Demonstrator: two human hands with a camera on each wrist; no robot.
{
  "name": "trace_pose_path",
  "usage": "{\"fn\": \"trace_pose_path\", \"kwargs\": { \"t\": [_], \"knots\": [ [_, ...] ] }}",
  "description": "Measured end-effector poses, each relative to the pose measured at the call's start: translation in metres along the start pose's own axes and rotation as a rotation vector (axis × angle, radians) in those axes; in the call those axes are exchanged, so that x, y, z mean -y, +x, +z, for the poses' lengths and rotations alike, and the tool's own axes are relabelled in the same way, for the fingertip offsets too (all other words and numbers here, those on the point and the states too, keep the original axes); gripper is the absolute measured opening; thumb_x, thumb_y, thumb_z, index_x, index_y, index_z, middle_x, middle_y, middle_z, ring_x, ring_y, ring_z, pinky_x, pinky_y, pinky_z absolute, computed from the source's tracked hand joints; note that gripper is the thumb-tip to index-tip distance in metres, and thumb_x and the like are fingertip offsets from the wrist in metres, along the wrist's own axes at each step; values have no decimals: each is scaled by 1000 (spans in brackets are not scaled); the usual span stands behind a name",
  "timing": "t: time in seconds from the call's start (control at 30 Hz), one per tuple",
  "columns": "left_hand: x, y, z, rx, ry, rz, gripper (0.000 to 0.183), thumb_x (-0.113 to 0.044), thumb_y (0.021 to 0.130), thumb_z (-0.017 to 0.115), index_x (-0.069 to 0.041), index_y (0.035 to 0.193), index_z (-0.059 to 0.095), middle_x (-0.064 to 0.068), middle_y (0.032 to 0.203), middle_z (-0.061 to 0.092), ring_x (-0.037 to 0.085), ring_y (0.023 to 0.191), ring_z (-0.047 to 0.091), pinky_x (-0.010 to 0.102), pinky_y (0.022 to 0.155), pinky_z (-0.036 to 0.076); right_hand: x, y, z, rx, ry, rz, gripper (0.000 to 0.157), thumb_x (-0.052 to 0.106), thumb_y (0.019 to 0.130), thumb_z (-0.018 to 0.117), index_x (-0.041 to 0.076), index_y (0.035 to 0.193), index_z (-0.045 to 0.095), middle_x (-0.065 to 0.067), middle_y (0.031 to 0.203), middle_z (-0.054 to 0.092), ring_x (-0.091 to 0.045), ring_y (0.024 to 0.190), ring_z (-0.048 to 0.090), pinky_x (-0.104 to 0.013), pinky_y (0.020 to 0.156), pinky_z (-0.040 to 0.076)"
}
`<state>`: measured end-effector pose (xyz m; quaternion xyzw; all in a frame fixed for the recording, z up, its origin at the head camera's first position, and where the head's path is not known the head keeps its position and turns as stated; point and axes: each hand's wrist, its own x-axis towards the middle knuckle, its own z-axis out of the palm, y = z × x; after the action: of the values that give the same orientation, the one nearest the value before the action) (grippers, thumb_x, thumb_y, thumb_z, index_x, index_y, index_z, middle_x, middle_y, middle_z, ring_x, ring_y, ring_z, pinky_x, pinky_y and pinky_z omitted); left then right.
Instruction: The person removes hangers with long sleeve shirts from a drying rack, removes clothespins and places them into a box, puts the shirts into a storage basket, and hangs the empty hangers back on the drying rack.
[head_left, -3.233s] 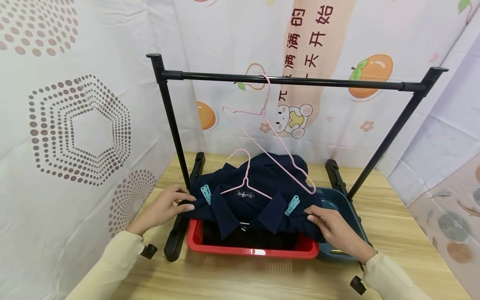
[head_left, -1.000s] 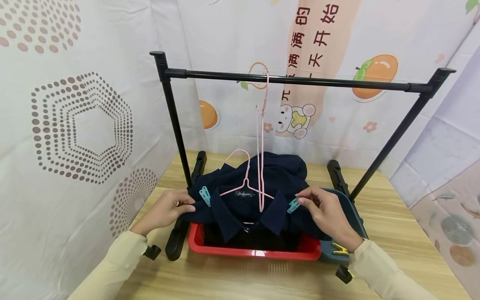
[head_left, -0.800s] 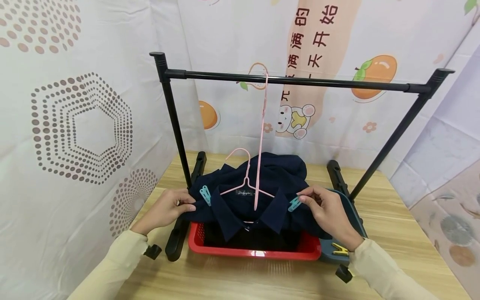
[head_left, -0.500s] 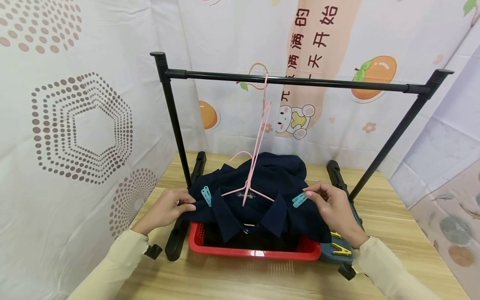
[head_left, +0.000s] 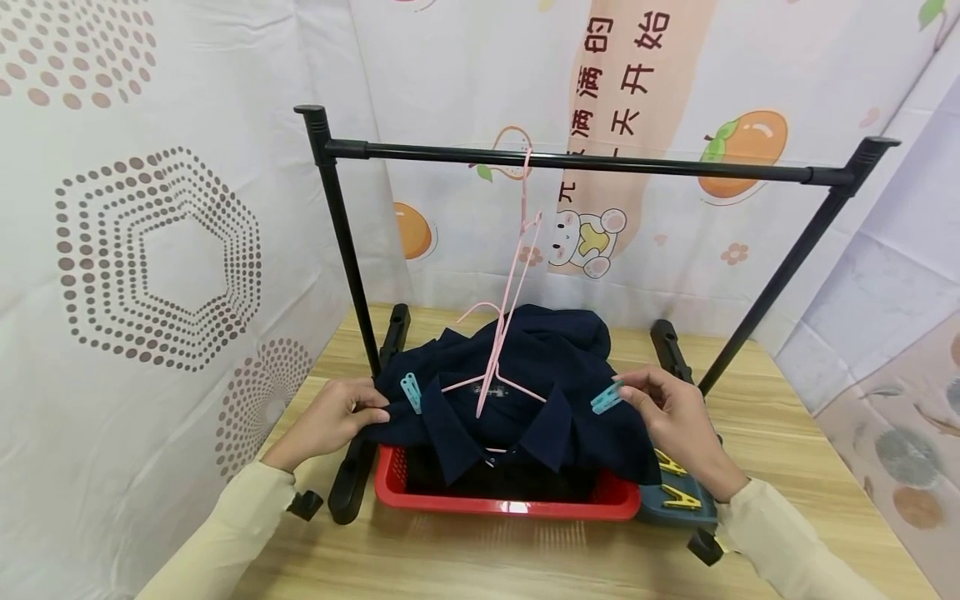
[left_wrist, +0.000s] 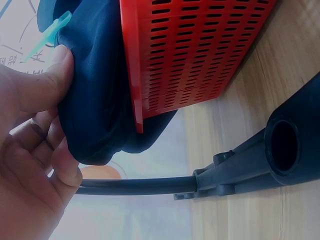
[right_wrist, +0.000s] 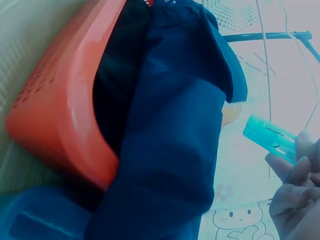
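Observation:
A navy collared shirt (head_left: 525, 412) lies over a red basket (head_left: 450, 502), a pink hanger (head_left: 525, 389) inside its neck. My left hand (head_left: 330, 423) pinches the shirt at its left shoulder, thumb on top in the left wrist view. Just inward of it, a teal clothespin (head_left: 410, 392) clips the fabric. My right hand (head_left: 678, 423) holds a second teal clothespin (head_left: 607, 397) between thumb and fingers by its handle end. In the right wrist view this clothespin (right_wrist: 270, 137) stands apart from the shirt (right_wrist: 172, 120).
A black rack (head_left: 450, 154) spans the work. From its bar a second pink hanger (head_left: 516, 275) dangles, overlapping the shirt. Right of the basket sits a blue tray (head_left: 660, 512) with yellow clothespins (head_left: 681, 498). Patterned curtains (head_left: 187, 267) stand behind and at the sides.
My right hand first gripped the shirt's right side, then took hold of the right clothespin and drew it off, outward to the right. The hanging hanger turned. My left hand stayed put.

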<state>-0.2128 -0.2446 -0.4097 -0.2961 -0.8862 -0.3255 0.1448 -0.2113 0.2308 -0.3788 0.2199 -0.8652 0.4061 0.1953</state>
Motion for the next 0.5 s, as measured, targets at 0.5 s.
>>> {"fn": "trace_pose_path", "kwargs": {
  "t": [0.5],
  "knots": [
    [3,-1,3,-23,0,21,10,-9,77,79,-17,82,74,-13,73,59,4,63,51,23,56,45,20,-7,-20,47,35,141,24,13,94,62,5,117,64,-5,85,64,-13,53,48,-25,47,40]
  ]
}}
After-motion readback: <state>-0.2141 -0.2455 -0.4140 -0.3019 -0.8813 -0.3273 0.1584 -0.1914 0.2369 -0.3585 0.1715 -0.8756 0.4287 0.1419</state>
